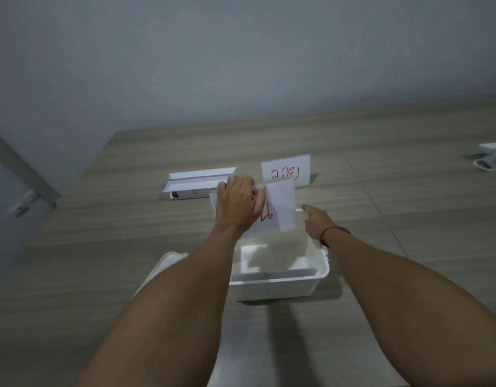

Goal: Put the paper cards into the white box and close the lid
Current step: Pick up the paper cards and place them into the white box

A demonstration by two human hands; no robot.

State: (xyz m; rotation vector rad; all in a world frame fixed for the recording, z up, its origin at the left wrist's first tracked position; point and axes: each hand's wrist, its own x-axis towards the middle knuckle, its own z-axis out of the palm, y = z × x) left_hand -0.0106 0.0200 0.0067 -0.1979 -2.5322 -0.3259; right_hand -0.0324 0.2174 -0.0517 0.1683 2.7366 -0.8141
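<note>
Left hand (237, 203): grips paper cards (280, 208) with red writing, held above the open white box (280, 283). Right hand (315, 223): at the box's far right rim, grip unclear. One card (286, 170) beyond on the table (101, 247). Lid (160, 270) beside the box, left.

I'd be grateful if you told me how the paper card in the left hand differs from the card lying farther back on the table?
The held card is lifted and tilted above the open white box, pinched by the left hand; the far card lies on the table, untouched. The hand hides much of the held card's red writing, while the far card's writing shows fully. Both are white paper with red handwriting.
</note>
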